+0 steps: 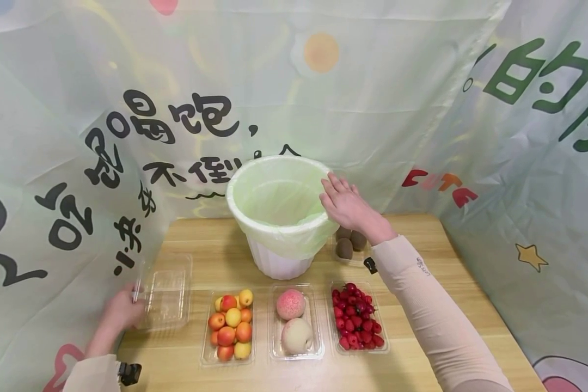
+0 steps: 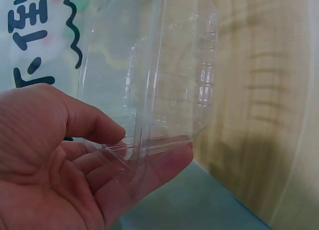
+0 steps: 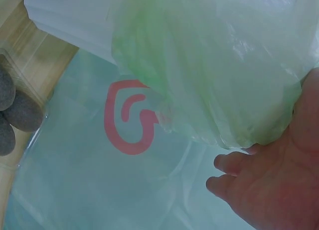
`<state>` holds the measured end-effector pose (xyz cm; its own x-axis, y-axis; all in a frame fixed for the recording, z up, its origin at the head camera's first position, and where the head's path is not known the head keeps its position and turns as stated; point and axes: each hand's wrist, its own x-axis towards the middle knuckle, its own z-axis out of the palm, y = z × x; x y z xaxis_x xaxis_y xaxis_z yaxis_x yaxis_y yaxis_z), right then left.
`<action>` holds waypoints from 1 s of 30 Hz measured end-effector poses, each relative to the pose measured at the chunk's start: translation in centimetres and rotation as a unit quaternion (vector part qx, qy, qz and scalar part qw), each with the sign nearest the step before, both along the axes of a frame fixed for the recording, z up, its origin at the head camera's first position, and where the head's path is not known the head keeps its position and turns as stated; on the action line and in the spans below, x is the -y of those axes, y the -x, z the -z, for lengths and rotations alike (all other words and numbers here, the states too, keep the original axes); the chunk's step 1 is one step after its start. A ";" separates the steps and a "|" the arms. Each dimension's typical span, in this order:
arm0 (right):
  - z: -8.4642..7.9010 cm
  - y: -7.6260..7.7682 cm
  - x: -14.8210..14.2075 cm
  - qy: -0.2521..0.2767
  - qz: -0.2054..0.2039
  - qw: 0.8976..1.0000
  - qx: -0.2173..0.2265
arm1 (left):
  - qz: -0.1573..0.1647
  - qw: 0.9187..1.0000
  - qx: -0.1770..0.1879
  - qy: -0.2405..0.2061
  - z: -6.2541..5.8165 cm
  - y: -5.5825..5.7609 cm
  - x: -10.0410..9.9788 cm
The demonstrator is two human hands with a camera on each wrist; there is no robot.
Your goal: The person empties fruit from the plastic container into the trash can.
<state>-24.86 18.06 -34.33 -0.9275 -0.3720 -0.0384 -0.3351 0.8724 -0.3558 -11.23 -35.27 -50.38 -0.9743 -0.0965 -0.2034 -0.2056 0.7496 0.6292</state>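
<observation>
My left hand (image 1: 123, 309) pinches the edge of a clear plastic container (image 1: 165, 296) at the left of the table. In the left wrist view the thumb lies on one side of the container (image 2: 174, 75) and the fingers pass behind it; nothing shows inside. My right hand (image 1: 348, 204), fingers straight, is at the right rim of a white bin (image 1: 279, 256). A thin green liner bag (image 1: 294, 239) lines the bin and folds down over its rim. In the right wrist view the fingertips are beside the hanging liner (image 3: 199, 75).
Toward the front stand clear boxes of red-and-yellow fruit (image 1: 227, 336), two peaches (image 1: 296, 336) and red berries (image 1: 356, 321). Brown kiwis (image 1: 344, 249) sit in a box behind my right forearm. Printed cloth (image 1: 372, 109) hangs around the wooden table (image 1: 206, 245).
</observation>
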 end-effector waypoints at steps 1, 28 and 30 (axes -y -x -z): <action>0.0 0.0 0.0 -0.001 -0.001 1.000 -0.001 | 0.000 1.000 0.004 0.000 0.2 -0.1 0.0; 0.2 0.2 0.0 0.007 0.001 1.000 0.002 | -0.004 0.998 0.034 -0.054 3.9 -1.2 -2.0; 0.2 0.1 0.0 0.007 0.001 1.000 0.003 | 0.000 0.998 0.038 -0.052 4.0 -1.2 -2.0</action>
<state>-24.99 18.04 -34.48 -0.9282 -0.3702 -0.0382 -0.3309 0.8679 -0.3704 -9.99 -33.26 -54.41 -0.9558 -0.0715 -0.2850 -0.2556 0.6812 0.6861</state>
